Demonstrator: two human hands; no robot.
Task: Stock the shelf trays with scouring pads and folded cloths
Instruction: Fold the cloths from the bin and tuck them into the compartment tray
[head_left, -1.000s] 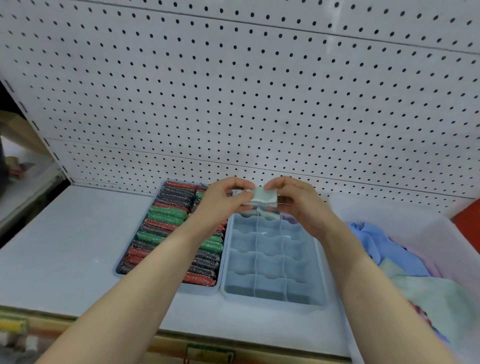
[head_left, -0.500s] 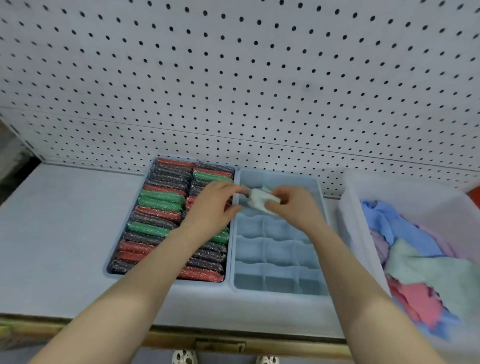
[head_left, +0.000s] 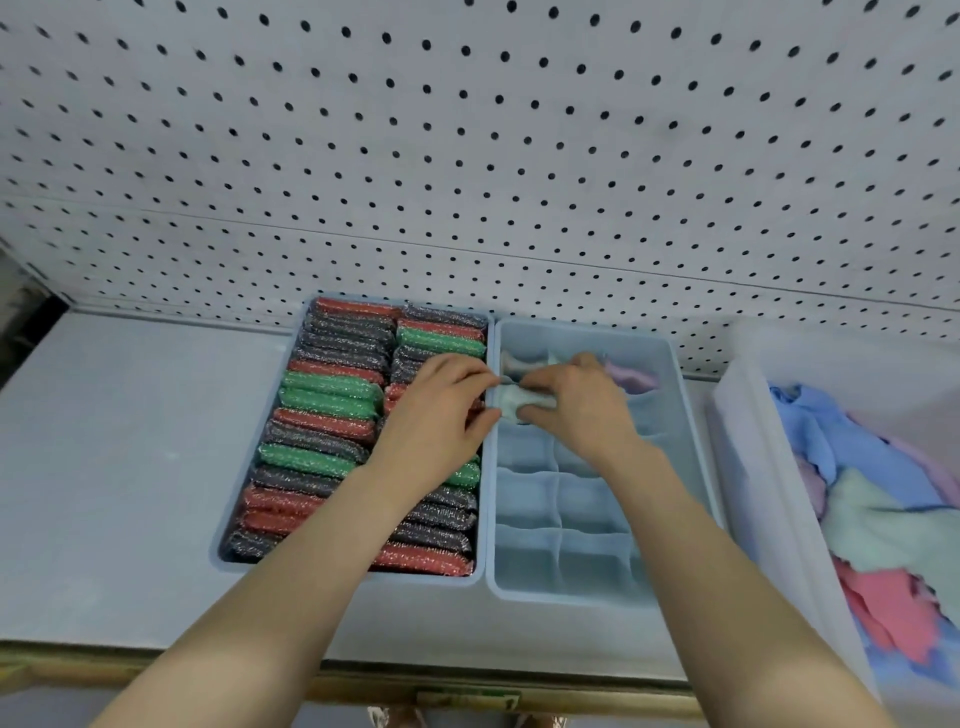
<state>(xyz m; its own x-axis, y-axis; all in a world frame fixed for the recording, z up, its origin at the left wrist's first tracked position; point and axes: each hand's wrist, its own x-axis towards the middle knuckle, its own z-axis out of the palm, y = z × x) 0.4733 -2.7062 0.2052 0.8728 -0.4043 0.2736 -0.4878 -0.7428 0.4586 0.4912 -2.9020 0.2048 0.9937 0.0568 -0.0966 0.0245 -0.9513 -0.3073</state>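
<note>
Over divided tray (head_left: 670, 426), left hand (head_left: 441, 415) and right hand (head_left: 582, 410) fingers pinching folded cloth (head_left: 511, 401).

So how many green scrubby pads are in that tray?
6 that I can see: three in the left column, at and; three in the right, at and one almost hidden. The arms may hide more.

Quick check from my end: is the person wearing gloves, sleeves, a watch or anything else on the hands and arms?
No. The left hand and the right hand are both bare, with no gloves. No rings, watch or wristbands are visible. Both forearms are uncovered as far as the bottom edge of the picture, so no sleeve shows. No markings, cables or straps show on them.
</note>
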